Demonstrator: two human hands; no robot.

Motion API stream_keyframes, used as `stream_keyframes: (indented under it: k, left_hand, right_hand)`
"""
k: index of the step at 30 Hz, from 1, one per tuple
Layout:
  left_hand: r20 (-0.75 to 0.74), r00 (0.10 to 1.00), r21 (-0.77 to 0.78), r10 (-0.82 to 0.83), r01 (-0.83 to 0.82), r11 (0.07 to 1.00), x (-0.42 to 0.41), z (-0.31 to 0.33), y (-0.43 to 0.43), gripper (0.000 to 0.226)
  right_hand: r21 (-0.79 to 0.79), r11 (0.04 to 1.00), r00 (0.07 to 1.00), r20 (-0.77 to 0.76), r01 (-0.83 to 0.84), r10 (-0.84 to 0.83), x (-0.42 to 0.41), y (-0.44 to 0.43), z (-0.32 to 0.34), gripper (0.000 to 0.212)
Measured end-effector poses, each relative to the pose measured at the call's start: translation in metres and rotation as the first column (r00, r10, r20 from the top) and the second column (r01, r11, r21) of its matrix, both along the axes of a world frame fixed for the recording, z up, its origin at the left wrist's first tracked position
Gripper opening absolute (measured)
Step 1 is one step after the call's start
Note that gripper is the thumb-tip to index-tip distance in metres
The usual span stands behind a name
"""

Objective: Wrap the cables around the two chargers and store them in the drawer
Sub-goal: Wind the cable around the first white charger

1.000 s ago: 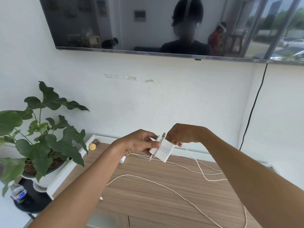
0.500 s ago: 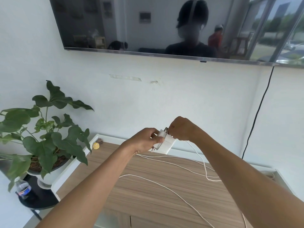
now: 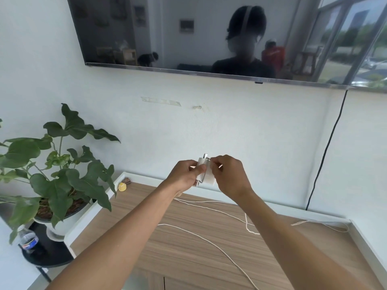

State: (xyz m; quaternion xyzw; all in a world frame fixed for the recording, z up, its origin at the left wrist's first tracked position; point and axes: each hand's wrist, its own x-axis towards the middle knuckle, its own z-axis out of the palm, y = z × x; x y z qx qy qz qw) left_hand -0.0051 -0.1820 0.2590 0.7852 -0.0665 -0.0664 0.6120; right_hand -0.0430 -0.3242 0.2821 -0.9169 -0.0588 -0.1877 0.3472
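Charger (image 3: 206,172) held in the air above the tabletop (image 3: 209,248), near the wall. Left hand (image 3: 185,174) clamped on its left side, thumb across the face. Right hand (image 3: 228,174) pinches the cable (image 3: 209,243) at the charger's top edge, just beside the metal prongs. Rest of the cable trails slack over the wood.

Judgement: charger light, rigid, smooth; grip the flat sides, clear of the prongs. Cable thin and limp, so keep tension or the turns may slip. Second charger not visible.

A wooden cabinet top (image 3: 188,256) with a white rim carries loose white cables (image 3: 209,243) trailing below the two hands' grip; a small yellow ball (image 3: 122,186) sits far left.
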Motion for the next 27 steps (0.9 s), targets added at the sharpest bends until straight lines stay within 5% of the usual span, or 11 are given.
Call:
stream_keyframes:
  k: [12, 27]
  left_hand:
    - [-0.267, 0.964, -0.4, 0.01, -0.121, 0.908, -0.008, 0.006, -0.006, 0.03]
    - [-0.302, 0.952, -0.421, 0.037, -0.168, 0.891, -0.01, 0.008, -0.016, 0.038]
  right_hand:
    - [0.231, 0.971, 0.983, 0.183, -0.067, 0.024, -0.022, 0.012, -0.033, 0.019]
    - [0.234, 0.972, 0.956, 0.292, -0.035, -0.036, -0.028, 0.006, -0.056, 0.019]
